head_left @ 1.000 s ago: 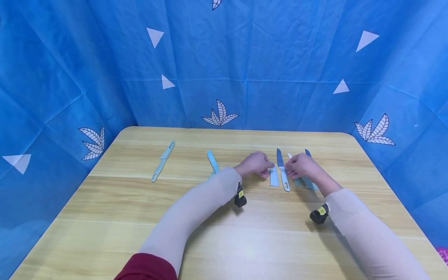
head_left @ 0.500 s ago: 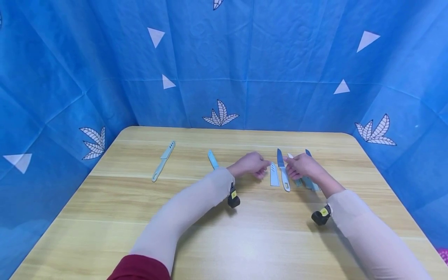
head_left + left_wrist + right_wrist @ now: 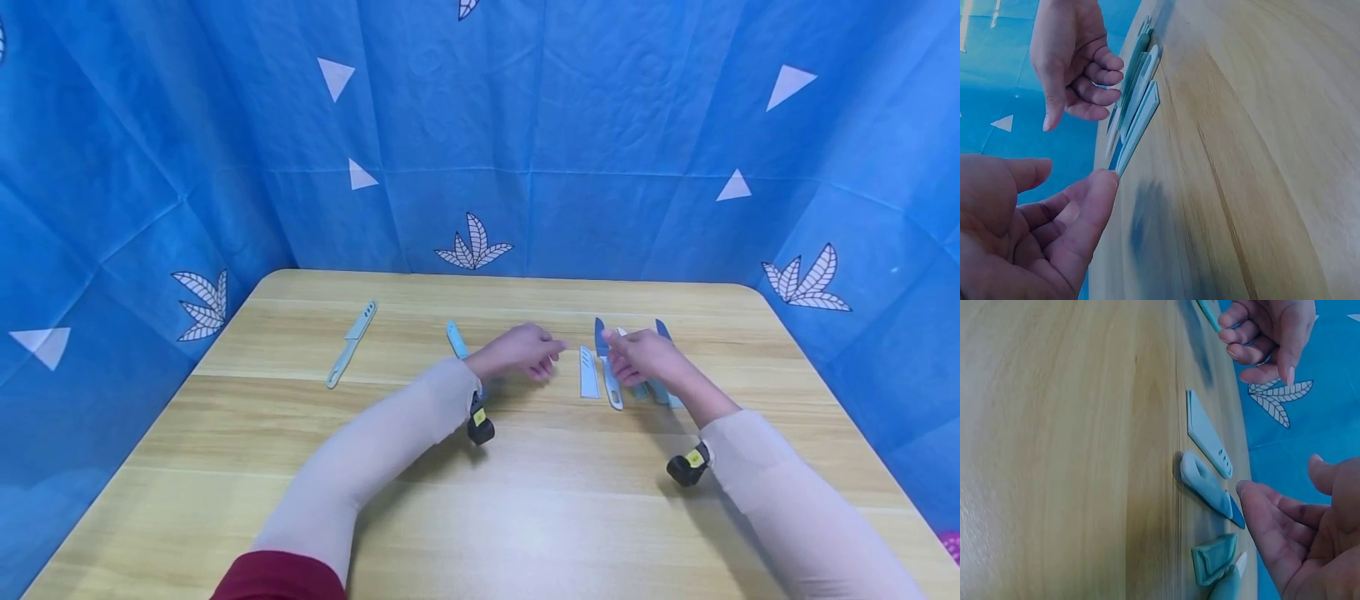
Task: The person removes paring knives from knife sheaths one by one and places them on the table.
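Observation:
In the head view a pale blue knife sheath [image 3: 589,373] with slots lies flat on the table. Beside it on the right is a knife [image 3: 612,392] with a dark blade and a pale handle. My left hand [image 3: 527,352] hovers left of the sheath, fingers loosely bent and holding nothing. Over the knife blade and the pieces right of it hovers my right hand [image 3: 641,357], also holding nothing, thumb apart from the fingers in the right wrist view. Partly hidden under it are a green squarish piece [image 3: 1214,559] and a green-handled piece with a white tip [image 3: 1227,586].
Far left on the wooden table [image 3: 225,467] lies a knife in a slotted sheath [image 3: 351,343]. A light blue piece [image 3: 456,338] sits near the middle, partly covered by my left sleeve. Another dark blade [image 3: 663,328] shows behind my right hand. A blue curtain [image 3: 480,142] stands behind the table.
My left hand has drawn back leftward from the sheath, which its fingers overlapped a second ago. The right hand has barely moved; its fingers have loosened. The knives and sheath stay in place.

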Motion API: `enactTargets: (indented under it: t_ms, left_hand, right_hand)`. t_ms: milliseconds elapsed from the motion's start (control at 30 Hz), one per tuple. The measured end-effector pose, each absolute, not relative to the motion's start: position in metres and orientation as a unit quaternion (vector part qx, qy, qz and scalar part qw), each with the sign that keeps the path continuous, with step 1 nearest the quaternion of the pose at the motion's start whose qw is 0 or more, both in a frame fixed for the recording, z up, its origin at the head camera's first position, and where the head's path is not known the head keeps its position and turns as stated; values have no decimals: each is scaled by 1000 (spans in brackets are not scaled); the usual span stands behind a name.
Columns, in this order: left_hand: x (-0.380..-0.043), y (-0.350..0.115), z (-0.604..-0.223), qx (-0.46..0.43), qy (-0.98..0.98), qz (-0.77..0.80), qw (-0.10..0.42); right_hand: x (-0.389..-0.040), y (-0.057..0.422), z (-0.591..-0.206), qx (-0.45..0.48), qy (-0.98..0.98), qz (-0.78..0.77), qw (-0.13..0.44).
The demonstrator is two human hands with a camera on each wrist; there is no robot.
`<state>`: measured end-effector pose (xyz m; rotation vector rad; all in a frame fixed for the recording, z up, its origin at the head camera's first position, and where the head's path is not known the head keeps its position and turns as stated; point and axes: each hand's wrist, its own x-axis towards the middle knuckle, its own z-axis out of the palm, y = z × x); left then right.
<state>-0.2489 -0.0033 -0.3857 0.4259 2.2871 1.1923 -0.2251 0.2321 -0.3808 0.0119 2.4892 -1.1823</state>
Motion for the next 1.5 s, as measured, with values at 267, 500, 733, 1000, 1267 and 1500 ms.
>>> enactTargets:
  t_ms: [267,500,733,1000,1267,1500]
  left_hand:
    - [-253,-24,-382,212,846,415,258]
    - [-259,-43,-380,243,849,402,242]
    - [-260,-60,-379,255,861,384,216]
    - [-260,-82,-376,285,884,341,148]
    - [-263,-108,-371,278,884,353,124]
    - [-269,-128,-371,281,890,342,108]
  right_hand:
    - [-221,226,-380,-23,896,-408,171]
    - [-218,214,-381,-67,913,-377,143]
    - [-215,197,-382,-95,915,-368,137]
    - [-208,175,-385,-124,911,-377,113]
    - [-202,159,-385,-148,916,-359,100]
    - [-201,145,-388,-178,913,-357,80]
